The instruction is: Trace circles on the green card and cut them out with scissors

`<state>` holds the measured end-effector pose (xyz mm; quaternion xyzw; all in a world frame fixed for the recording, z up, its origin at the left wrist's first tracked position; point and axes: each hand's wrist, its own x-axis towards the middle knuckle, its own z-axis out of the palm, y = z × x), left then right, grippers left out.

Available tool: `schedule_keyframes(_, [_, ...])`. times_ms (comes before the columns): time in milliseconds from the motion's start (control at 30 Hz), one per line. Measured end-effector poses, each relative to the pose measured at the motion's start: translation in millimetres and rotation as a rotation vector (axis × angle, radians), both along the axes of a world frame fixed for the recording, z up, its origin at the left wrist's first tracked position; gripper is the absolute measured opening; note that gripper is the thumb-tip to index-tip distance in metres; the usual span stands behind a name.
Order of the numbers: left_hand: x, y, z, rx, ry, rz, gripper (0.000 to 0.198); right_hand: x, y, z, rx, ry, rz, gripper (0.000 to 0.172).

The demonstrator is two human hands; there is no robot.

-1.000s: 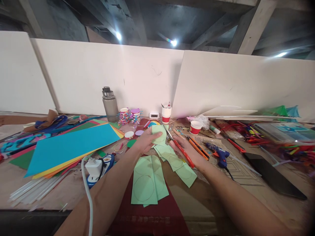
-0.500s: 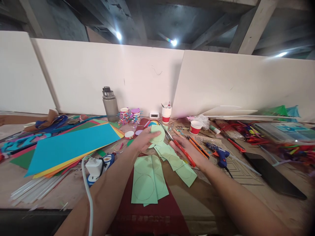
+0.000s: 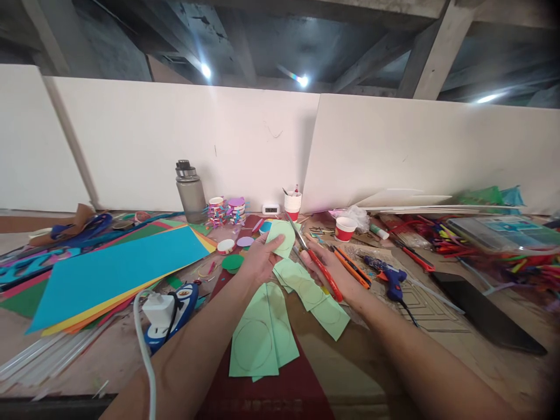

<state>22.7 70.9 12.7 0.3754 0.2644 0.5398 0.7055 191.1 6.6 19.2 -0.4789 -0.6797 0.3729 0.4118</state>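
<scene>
My left hand (image 3: 262, 256) pinches a pale green paper piece (image 3: 282, 236) with a rounded edge. Red-handled scissors (image 3: 326, 273) are in my right hand (image 3: 321, 262), their blades beside the right edge of that piece. Below my hands, pale green sheets with drawn circles (image 3: 254, 347) lie on a dark red board (image 3: 219, 396). More pale green strips with circles (image 3: 330, 318) lie to the right, partly under the scissors. A darker green disc (image 3: 233, 263) rests left of my left hand, near a purple disc (image 3: 245, 241).
Coloured sheets (image 3: 118, 268) and a white charger (image 3: 160, 312) with a cable are at left. A bottle (image 3: 191, 195) and paper cups (image 3: 345, 228) stand farther back. To the right are orange cutters (image 3: 350, 268), a blue glue gun (image 3: 395, 283) and a black slab (image 3: 485, 315).
The view has shifted slightly, so most things sit lower and further left. The held paper has turned in my left hand, and the darker green disc shows more fully.
</scene>
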Motion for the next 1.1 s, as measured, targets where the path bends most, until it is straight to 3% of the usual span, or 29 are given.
schedule_keyframes(367, [-3.6, 4.6, -2.9, 0.045, 0.051, -0.069, 0.049, 6.0, 6.6, -7.4, 0.042, -0.037, 0.008, 0.036])
schedule_keyframes(767, [-12.0, 4.0, 7.3, 0.051, 0.143, -0.098, 0.047, 4.0, -3.6, 8.8, 0.025, -0.051, 0.019, 0.042])
schedule_keyframes(1100, [-16.6, 3.1, 12.9, 0.052, 0.16, -0.14, 0.046, 5.9, -4.0, 9.0, 0.018, -0.072, 0.041, 0.045])
